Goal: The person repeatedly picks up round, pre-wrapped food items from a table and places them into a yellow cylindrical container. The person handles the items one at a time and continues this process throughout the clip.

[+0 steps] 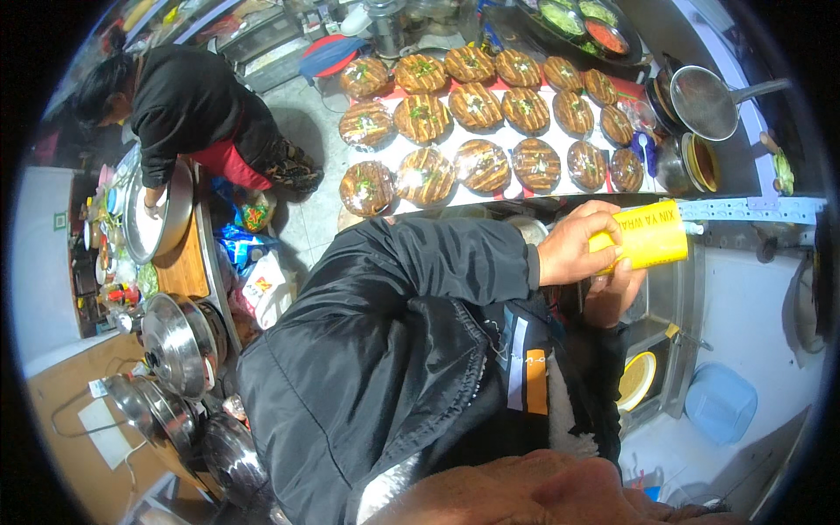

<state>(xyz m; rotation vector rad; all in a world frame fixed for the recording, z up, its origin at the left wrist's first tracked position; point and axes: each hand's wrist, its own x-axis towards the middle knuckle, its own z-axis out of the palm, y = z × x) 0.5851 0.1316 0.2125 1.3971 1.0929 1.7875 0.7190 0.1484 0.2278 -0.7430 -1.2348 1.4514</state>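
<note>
My left hand (577, 244) reaches across from the left in a black jacket sleeve and grips a yellow cylindrical roll (646, 237) that bears dark writing. Just below, my right hand (613, 298) also has its fingers on the roll, at its lower edge. Beyond my hands, several round dishes of sliced browned meat (482, 165) stand in rows on a white-topped table (420, 209). Chopped green garnish tops the meat, and glossy clear film seems to cover the dishes. The roll hides part of my right hand's fingers.
A strainer (705, 102) and stacked metal pots (676, 164) stand at the table's right end. Vegetable bowls (604, 36) lie beyond. At left, a co-worker (190, 111) bends over a large metal basin (177, 210). A blue plastic basin (720, 401) is low on the right.
</note>
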